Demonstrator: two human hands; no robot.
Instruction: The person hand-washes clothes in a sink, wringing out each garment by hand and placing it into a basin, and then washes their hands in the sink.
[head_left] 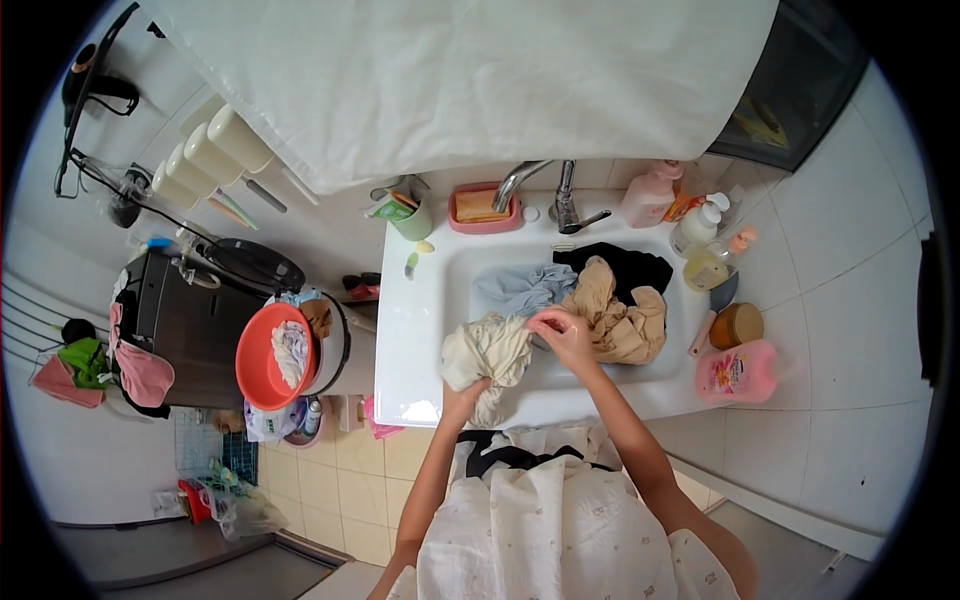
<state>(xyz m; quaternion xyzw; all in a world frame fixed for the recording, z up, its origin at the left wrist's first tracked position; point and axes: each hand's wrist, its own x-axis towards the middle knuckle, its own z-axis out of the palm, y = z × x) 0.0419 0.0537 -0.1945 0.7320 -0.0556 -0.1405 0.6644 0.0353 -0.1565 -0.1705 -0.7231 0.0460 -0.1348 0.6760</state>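
Note:
A bunched, wet-looking cream cloth garment point(485, 355) is lifted at the left side of the white sink point(455, 270). My left hand point(463, 400) is closed around its lower part, and a twisted end hangs below toward the sink's front rim. At the garment's right edge, the fingers of my right hand point(566, 338) are pinched together on the fabric; their tips partly hide the contact. Behind my hands in the basin lies a light blue cloth point(525, 288). Right of my right hand are a crumpled tan cloth point(625, 325) and a black cloth point(620, 265).
A faucet point(565, 200) rises behind the basin. Along the back stand a green cup point(410, 220) and a pink soap dish point(485, 208). Pump bottles point(695, 225), an amber jar point(737, 326) and a pink bottle point(738, 372) line the right. A red basin point(262, 355) holds clothes at left.

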